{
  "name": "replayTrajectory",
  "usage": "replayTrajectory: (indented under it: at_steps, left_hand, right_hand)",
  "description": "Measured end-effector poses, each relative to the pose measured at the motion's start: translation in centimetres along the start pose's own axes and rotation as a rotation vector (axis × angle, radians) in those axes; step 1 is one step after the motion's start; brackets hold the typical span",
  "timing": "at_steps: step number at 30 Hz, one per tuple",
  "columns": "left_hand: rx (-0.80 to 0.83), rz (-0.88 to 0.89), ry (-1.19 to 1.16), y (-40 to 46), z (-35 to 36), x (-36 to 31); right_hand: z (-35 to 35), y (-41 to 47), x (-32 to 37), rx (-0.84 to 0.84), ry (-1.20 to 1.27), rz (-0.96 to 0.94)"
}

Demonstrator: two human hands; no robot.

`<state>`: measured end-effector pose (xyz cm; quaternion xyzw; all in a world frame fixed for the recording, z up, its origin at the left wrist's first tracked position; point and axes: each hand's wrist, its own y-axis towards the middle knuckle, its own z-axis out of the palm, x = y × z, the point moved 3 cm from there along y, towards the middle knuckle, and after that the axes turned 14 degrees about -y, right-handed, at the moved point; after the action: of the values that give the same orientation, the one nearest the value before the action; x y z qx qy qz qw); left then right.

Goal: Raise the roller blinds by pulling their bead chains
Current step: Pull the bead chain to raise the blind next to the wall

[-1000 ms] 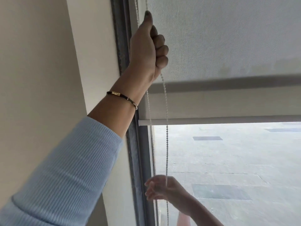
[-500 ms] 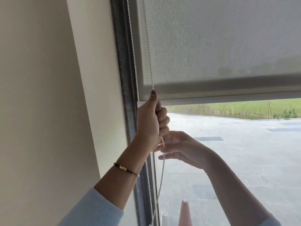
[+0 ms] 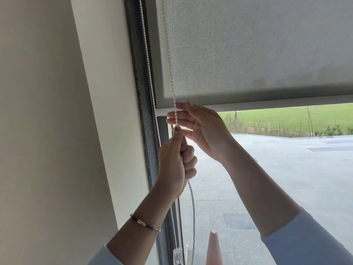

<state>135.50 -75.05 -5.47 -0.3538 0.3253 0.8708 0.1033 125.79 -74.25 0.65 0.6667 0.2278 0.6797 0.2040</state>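
A grey roller blind covers the upper part of the window, its bottom bar partway up the glass. A white bead chain hangs in two strands along the blind's left edge. My left hand is fisted around the right strand, thumb pointing up, just below the bottom bar. My right hand sits right above it with fingers spread, the same strand running across its fingertips. The left strand runs free beside the dark frame.
A dark window frame and a cream wall stand to the left. A clear chain holder is fixed low on the frame. Outside lie a paved yard, a grass strip and a pinkish cone.
My left hand has pulled the chain down from high on the blind to below the bottom bar. The blind has risen. My right hand has come up from below to just above the left.
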Motion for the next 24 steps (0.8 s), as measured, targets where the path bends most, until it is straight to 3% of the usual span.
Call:
replayTrajectory:
  at_steps: [6,14,24]
  left_hand:
    - [0.008,0.003,0.015,-0.4,0.0,0.1]
    - [-0.015,0.021,0.036,-1.1,0.6,0.5]
    - [-0.027,-0.001,0.033,-1.4,0.2,1.4]
  right_hand:
    - [3.3,2.3,4.2,0.021,0.146,-0.062]
    - [4.4,2.1,4.4,-0.143,0.150,-0.098]
    - [4.1,1.1,4.0,-0.144,0.154,-0.092]
